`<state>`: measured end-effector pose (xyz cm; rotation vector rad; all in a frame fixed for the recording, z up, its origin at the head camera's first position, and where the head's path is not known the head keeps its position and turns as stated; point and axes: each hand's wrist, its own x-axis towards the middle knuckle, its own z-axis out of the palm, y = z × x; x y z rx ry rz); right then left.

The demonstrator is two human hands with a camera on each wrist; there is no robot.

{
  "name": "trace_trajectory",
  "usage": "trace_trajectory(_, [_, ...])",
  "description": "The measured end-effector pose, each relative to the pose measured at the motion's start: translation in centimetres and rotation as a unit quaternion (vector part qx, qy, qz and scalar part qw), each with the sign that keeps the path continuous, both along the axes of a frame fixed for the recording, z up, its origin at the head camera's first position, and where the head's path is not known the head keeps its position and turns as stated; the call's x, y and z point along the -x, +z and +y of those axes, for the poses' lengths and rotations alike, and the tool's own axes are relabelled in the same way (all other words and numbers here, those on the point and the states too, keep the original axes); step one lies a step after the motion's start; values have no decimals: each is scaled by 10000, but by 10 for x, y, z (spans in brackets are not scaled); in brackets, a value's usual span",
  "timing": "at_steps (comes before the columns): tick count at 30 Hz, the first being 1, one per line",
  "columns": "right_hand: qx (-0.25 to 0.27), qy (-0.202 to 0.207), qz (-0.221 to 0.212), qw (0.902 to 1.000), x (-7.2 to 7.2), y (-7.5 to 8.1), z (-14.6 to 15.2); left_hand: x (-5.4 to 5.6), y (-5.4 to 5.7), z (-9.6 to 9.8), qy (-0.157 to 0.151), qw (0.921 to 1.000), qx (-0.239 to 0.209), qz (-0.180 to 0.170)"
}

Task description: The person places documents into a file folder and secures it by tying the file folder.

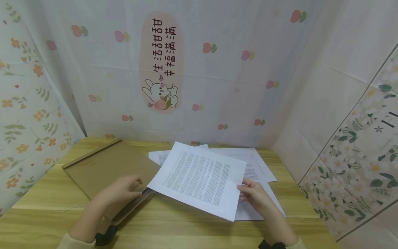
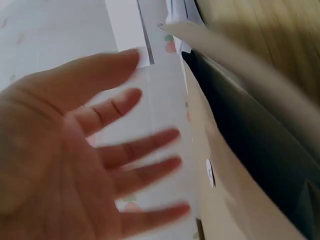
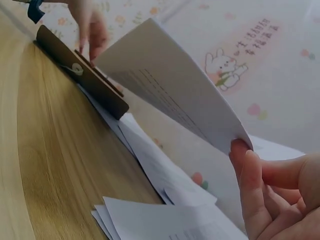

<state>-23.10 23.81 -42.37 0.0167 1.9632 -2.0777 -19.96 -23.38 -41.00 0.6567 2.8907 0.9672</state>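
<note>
My right hand (image 1: 255, 197) pinches a printed sheet of paper (image 1: 197, 178) by its right edge, between thumb and fingers. The sheet is lifted at a slant, and its far corner reaches close to a brown kraft envelope (image 1: 109, 169) on the left. Over the near edge of that envelope hovers my left hand (image 1: 122, 190), with fingers spread and nothing in them. In the left wrist view the envelope's mouth (image 2: 260, 135) gapes, dark inside, with a round white button (image 2: 210, 173) on its outside. A button with string (image 3: 76, 69) shows on the flap in the right wrist view.
Several more printed sheets (image 1: 261, 166) lie overlapping on the wooden table (image 1: 174, 228), behind and right of the held sheet. A loose string end (image 1: 73, 208) trails left of the envelope. Patterned cloth (image 1: 214, 86) hangs along the table's back and sides.
</note>
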Motion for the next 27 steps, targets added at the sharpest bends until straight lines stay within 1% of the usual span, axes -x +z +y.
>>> trace_trajectory(2, [64, 46, -78, 9999, 2, -2, 2, -2, -2, 0, -34, 9996, 263, -107])
trace_trajectory(4, [97, 104, -131, 9998, 3, -3, 4, -5, -3, 0, 66, 9987, 446, -248])
trace_trajectory(6, [112, 179, -143, 9997, 4, -4, 6, -7, -3, 1, 191, 9979, 539, -320])
trace_trajectory(8, [108, 209, -146, 9996, 4, -4, 8, -8, -2, 1, 291, 9974, 573, -317])
trace_trajectory(9, [111, 211, -146, 9996, 4, -4, 9, -8, -2, 2, 322, 9973, 606, -273])
trace_trajectory(12, [125, 189, -139, 9996, 5, -4, 11, -8, 0, 4, 226, 9972, 717, -32])
trace_trajectory(15, [124, 149, -156, 9997, 5, -4, 12, -8, 1, 7, 91, 9952, 916, 320])
trace_trajectory(16, [101, 128, -156, 9997, 5, -4, 13, -9, 1, 7, 99, 9943, 971, 424])
trace_trajectory(19, [59, 20, -141, 9999, 5, -3, 14, -11, 4, 11, 237, 9908, 1164, 654])
trace_trajectory(21, [37, -40, -121, 9999, 5, -2, 15, -14, 6, 14, 385, 9870, 1351, 784])
trace_trajectory(27, [198, -81, -154, 9997, 5, 0, 17, -16, 10, 24, 647, 9719, 1949, 1148])
